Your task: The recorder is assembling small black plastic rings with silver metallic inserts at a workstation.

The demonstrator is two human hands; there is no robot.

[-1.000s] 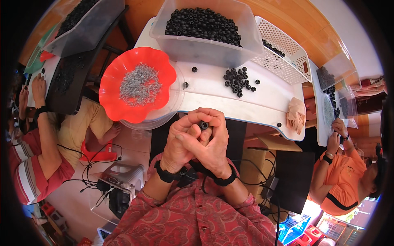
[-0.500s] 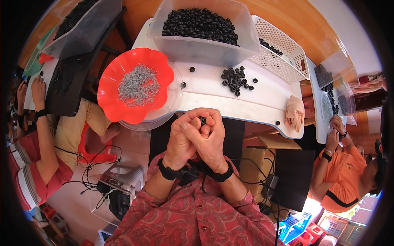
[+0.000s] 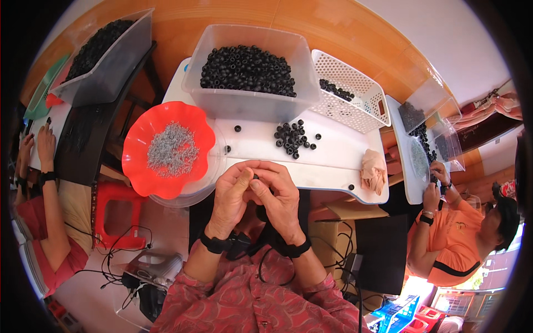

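My left hand (image 3: 229, 195) and my right hand (image 3: 280, 198) meet in front of the white table's near edge. Between their thumbs and fingertips they pinch a small black round bead-like part (image 3: 255, 176), mostly covered by the fingers. Just beyond lies a loose pile of the same black parts (image 3: 290, 139), with a few strays around it. To the left, a red wavy-rimmed bowl (image 3: 133, 158) holds many tiny silver-grey pieces (image 3: 172, 150), too small to make out singly. Behind the pile, a clear plastic bin (image 3: 250, 106) is heaped with black parts.
A white perforated basket (image 3: 363, 114) with some black parts stands right of the bin. A beige cloth (image 3: 373, 171) lies at the white table's (image 3: 333, 173) right end. Co-workers sit left and right, one in an orange shirt (image 3: 449, 238). A cardboard box (image 3: 327, 238) stands below.
My hands have loosened from a tight clasp, and both now hold the black part at the fingertips. The view has shifted, so the table appears lower and further left.
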